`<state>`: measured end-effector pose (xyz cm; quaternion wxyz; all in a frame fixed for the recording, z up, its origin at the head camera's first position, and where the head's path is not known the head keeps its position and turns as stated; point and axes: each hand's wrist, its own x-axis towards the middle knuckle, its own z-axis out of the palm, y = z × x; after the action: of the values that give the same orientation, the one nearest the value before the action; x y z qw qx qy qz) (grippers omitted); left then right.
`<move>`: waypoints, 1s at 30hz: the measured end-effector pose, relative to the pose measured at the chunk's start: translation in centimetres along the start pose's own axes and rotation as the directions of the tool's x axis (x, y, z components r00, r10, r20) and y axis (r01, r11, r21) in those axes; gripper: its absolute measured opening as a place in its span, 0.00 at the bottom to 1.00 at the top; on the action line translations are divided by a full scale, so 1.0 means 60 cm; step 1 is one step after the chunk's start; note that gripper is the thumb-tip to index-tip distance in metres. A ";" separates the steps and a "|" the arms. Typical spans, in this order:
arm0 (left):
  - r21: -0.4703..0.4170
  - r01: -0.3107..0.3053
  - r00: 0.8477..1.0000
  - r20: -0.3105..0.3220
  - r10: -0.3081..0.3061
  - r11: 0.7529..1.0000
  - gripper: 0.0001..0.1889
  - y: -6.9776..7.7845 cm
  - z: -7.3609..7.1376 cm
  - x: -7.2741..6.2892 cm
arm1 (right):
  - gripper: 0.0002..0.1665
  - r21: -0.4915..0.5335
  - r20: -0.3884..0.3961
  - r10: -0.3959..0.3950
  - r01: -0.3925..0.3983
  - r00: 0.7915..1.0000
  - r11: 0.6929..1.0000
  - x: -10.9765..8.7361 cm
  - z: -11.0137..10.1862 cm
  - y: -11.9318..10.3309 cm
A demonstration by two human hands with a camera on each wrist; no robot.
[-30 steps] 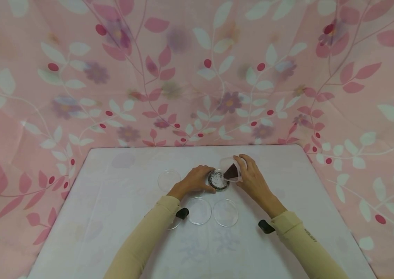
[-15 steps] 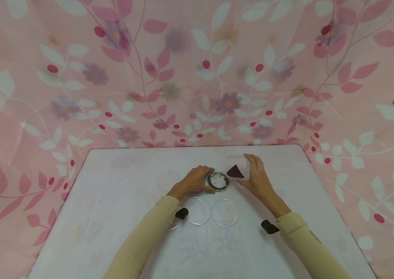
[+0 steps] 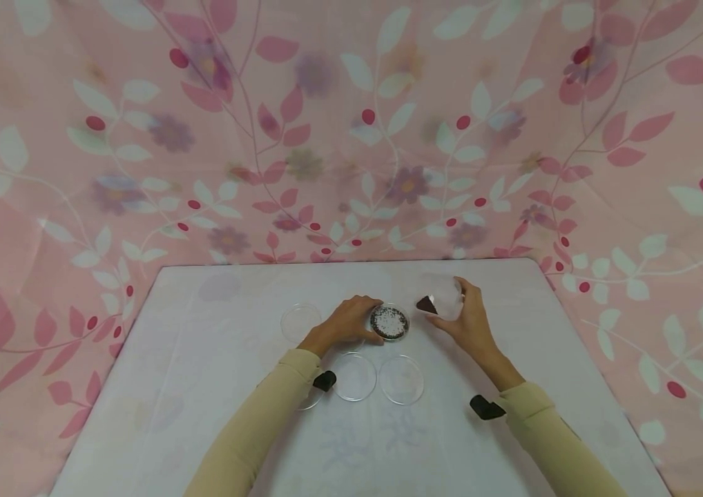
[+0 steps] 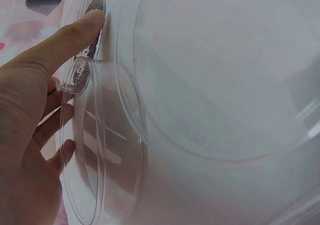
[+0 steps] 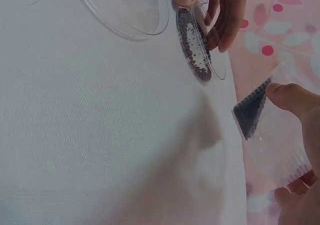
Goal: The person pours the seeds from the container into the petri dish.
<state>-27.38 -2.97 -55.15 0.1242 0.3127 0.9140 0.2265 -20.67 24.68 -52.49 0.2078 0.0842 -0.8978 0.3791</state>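
My left hand (image 3: 350,321) holds the rim of a round clear petri dish (image 3: 389,322) on the table, thumb on the near side and fingers around the far side. Dark grains (image 5: 189,45) lie scattered in it, thicker around the edge, with white showing through the middle. To the right, my right hand (image 3: 473,330) grips a clear plastic box (image 3: 447,297) above the table, apart from the dish. Dark grains (image 5: 250,112) are heaped in one corner of this tilted box. In the right wrist view my thumb presses the box's near side, with fingers behind it.
Two clear dishes, one at the middle (image 3: 354,377) and one at the right (image 3: 402,379), lie nearer me. Another clear dish (image 3: 301,323) lies left of my left hand, and one (image 3: 311,398) is partly under my left forearm. Patterned pink cloth (image 3: 351,172) hangs behind the table.
My right hand has moved the box rightward, away from above the petri dish's edge, and turned it so less dark grain shows. My left hand stays on the dish.
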 end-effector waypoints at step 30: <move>0.015 0.005 1.000 -0.009 -0.004 1.000 0.46 0.002 0.001 -0.004 | 0.60 0.240 0.130 0.418 -0.437 0.899 0.867 -0.044 -0.010 0.052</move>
<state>-27.08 -3.02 -55.14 0.1184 0.3106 0.9169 0.2209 -19.05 27.27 -55.31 0.0723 -0.0758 -0.8427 0.5282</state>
